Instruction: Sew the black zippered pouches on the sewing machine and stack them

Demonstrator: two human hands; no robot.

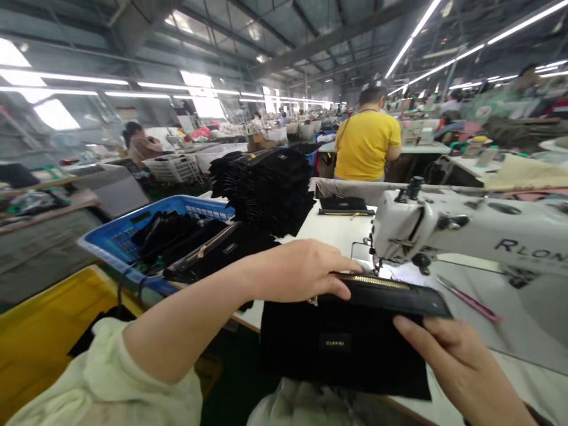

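A black fabric pouch panel with a gold zipper along its top and a small lettered label lies over the front edge of the sewing table. My left hand grips its upper left part beside the zipper, thumb below and fingers above. At the upper right corner, my right hand pinches the panel's edge between thumb and fingers. Just behind the zipper stands the needle area of a white sewing machine, its lamp lighting the table. The panel's lower edge hangs toward my lap.
Pink-handled thread snips lie right of the needle. Another black zippered panel rests behind the machine head. A tall stack of black panels and a blue basket stand left, above a yellow bin. A person in yellow is ahead.
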